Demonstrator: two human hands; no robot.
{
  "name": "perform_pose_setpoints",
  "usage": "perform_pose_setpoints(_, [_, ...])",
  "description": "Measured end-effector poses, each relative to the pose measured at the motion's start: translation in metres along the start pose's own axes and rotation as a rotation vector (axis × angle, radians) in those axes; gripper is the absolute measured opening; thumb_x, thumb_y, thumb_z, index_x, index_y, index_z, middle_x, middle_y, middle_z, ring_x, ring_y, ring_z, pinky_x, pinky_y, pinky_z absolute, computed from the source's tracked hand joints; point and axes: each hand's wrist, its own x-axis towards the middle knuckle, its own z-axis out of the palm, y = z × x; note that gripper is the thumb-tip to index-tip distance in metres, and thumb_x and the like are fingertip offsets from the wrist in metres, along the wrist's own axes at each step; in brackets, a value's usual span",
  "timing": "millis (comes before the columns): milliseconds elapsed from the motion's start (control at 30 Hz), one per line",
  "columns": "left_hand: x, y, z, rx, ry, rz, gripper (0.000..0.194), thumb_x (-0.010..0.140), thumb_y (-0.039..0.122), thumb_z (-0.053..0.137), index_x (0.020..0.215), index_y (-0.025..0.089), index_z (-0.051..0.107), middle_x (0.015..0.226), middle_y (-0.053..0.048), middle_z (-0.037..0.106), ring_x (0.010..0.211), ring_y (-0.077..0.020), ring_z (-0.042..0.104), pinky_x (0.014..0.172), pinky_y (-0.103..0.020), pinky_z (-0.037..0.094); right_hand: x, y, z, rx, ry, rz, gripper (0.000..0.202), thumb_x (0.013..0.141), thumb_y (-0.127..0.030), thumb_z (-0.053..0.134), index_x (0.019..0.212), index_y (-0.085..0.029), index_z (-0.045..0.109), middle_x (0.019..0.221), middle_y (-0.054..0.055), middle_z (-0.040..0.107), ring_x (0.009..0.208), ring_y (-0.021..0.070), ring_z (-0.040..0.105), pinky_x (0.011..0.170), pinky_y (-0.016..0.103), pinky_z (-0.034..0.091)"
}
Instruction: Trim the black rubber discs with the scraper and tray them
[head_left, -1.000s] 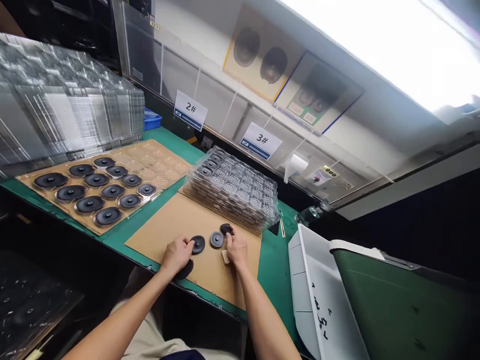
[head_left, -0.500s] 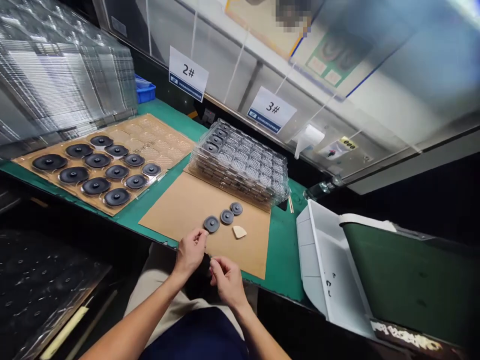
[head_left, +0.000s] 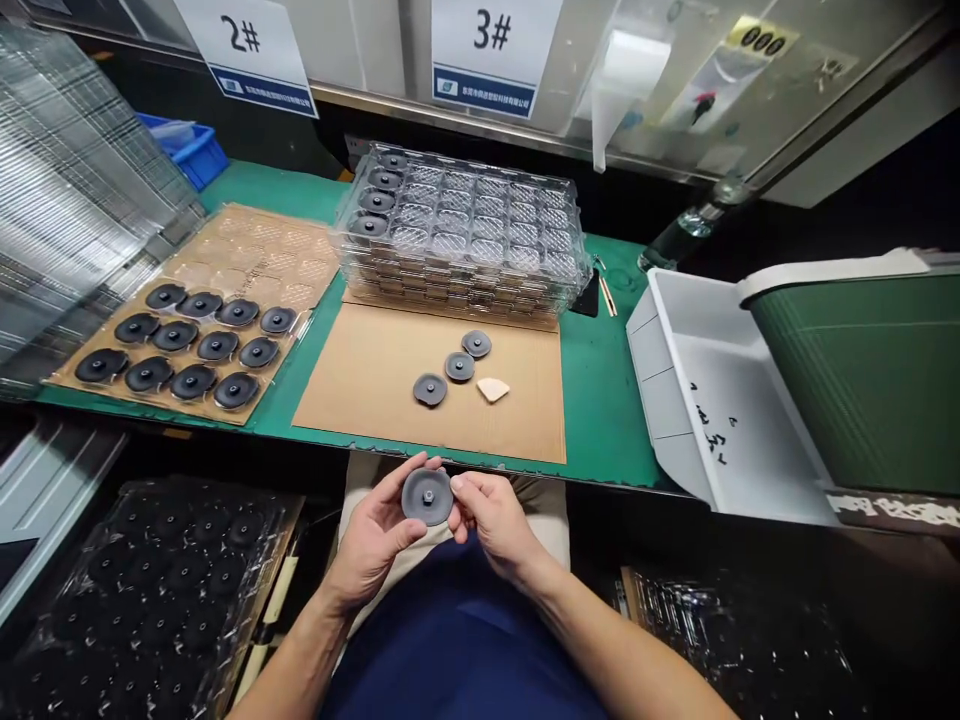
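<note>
A dark grey disc with a small raised hub at its centre is held over my lap, its hubbed face toward me. My left hand supports it from the left, fingers behind and thumb near the lower rim. The right rim is pinched between the thumb and fingers of my right hand. Beyond my hands, a brown cardboard sheet carries three similar discs in a slanting row. Just right of them lies a cream wedge-shaped pad.
A stack of clear trays stands behind the cardboard, discs in its left column. To the left lies a partly filled tray. A grey bin sits right. Below the table edge, more disc-filled trays stand at left.
The view has swung right and down. My hands have turned the disc so its hubbed face shows; before, it was mostly hidden between them. The left hand has loosened from its pinch.
</note>
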Motion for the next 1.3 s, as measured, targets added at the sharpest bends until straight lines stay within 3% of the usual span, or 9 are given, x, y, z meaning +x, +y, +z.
perform_pose_setpoints(100, [0.002, 0.004, 0.006, -0.027, 0.058, 0.028, 0.076, 0.061, 0.039, 0.097, 0.131, 0.025, 0.071, 0.141, -0.015, 0.066, 0.13, -0.0378, 0.061, 0.111, -0.046, 0.048, 0.014, -0.002, -0.02, -0.176, 0.046, -0.092, 0.053, 0.1, -0.063, 0.042, 0.077, -0.022, 0.066, 0.067, 0.005, 0.069, 0.053, 0.0179, 0.063, 0.055, 0.03, 0.053])
perform_pose_setpoints(167, [0.002, 0.009, 0.011, -0.07, 0.088, 0.041, 0.077, 0.059, 0.042, 0.098, 0.129, 0.025, 0.072, 0.138, -0.015, 0.068, 0.13, -0.0385, 0.06, 0.112, -0.047, 0.048, 0.036, -0.003, -0.045, -0.32, 0.163, -0.178, 0.04, 0.101, -0.052, 0.046, 0.095, -0.022, 0.072, 0.092, 0.011, 0.075, 0.082, 0.0248, 0.071, 0.077, 0.038, 0.058])
perform_pose_setpoints(267, [-0.002, 0.019, 0.019, -0.117, 0.101, 0.032, 0.076, 0.058, 0.044, 0.098, 0.128, 0.028, 0.072, 0.139, -0.012, 0.068, 0.133, -0.0392, 0.058, 0.114, -0.049, 0.046, 0.076, 0.0, -0.083, -0.506, 0.315, -0.294, 0.036, 0.095, -0.035, 0.057, 0.128, -0.021, 0.066, 0.142, 0.016, 0.059, 0.134, 0.0323, 0.051, 0.113, 0.049, 0.041])
perform_pose_setpoints(500, [-0.016, 0.029, 0.027, -0.095, 0.137, 0.057, 0.075, 0.054, 0.045, 0.1, 0.123, 0.031, 0.075, 0.135, -0.01, 0.07, 0.127, -0.0385, 0.063, 0.105, -0.045, 0.054, 0.108, 0.018, -0.099, -0.592, 0.303, -0.369, 0.026, 0.094, -0.031, 0.059, 0.114, -0.022, 0.073, 0.134, 0.014, 0.064, 0.13, 0.0322, 0.052, 0.115, 0.05, 0.034])
perform_pose_setpoints(667, [-0.02, 0.028, 0.025, -0.085, 0.173, 0.095, 0.073, 0.052, 0.043, 0.101, 0.12, 0.03, 0.076, 0.126, -0.009, 0.073, 0.118, -0.0347, 0.068, 0.099, -0.04, 0.057, 0.09, 0.01, -0.079, -0.365, 0.329, -0.293, 0.049, 0.104, -0.05, 0.033, 0.118, -0.017, 0.067, 0.113, 0.016, 0.07, 0.101, 0.027, 0.066, 0.081, 0.038, 0.055])
perform_pose_setpoints(767, [-0.019, 0.026, 0.024, -0.086, 0.184, 0.127, 0.074, 0.053, 0.04, 0.101, 0.121, 0.027, 0.075, 0.123, -0.01, 0.074, 0.116, -0.0329, 0.069, 0.1, -0.038, 0.057, 0.062, -0.013, -0.065, -0.213, 0.244, -0.251, 0.058, 0.108, -0.049, 0.017, 0.122, -0.014, 0.062, 0.102, 0.013, 0.072, 0.078, 0.0204, 0.068, 0.057, 0.029, 0.051])
perform_pose_setpoints(900, [-0.018, 0.024, 0.026, -0.076, 0.185, 0.143, 0.073, 0.056, 0.036, 0.101, 0.123, 0.025, 0.075, 0.122, -0.011, 0.074, 0.112, -0.0288, 0.07, 0.096, -0.032, 0.057, 0.011, -0.055, -0.047, -0.164, 0.057, -0.378, 0.032, 0.106, -0.039, 0.044, 0.118, -0.017, 0.065, 0.098, 0.007, 0.069, 0.077, 0.0163, 0.065, 0.064, 0.027, 0.052])
perform_pose_setpoints(1033, [-0.018, 0.021, 0.027, -0.032, 0.173, 0.183, 0.069, 0.06, 0.029, 0.099, 0.125, 0.026, 0.074, 0.126, -0.009, 0.072, 0.114, -0.0256, 0.069, 0.098, -0.029, 0.056, -0.024, -0.082, -0.036, -0.56, -0.013, -0.653, 0.022, 0.101, -0.019, 0.046, 0.112, -0.015, 0.065, 0.102, 0.01, 0.065, 0.089, 0.0196, 0.06, 0.078, 0.032, 0.05])
perform_pose_setpoints(1300, [-0.026, 0.021, 0.028, 0.009, 0.182, 0.212, 0.065, 0.068, 0.02, 0.094, 0.128, 0.029, 0.071, 0.129, -0.007, 0.071, 0.12, -0.0276, 0.067, 0.101, -0.032, 0.056, -0.043, -0.086, -0.032, -0.744, -0.096, -0.566, 0.021, 0.101, -0.019, 0.041, 0.093, -0.018, 0.06, 0.083, 0.003, 0.053, 0.068, 0.0156, 0.047, 0.061, 0.031, 0.034])
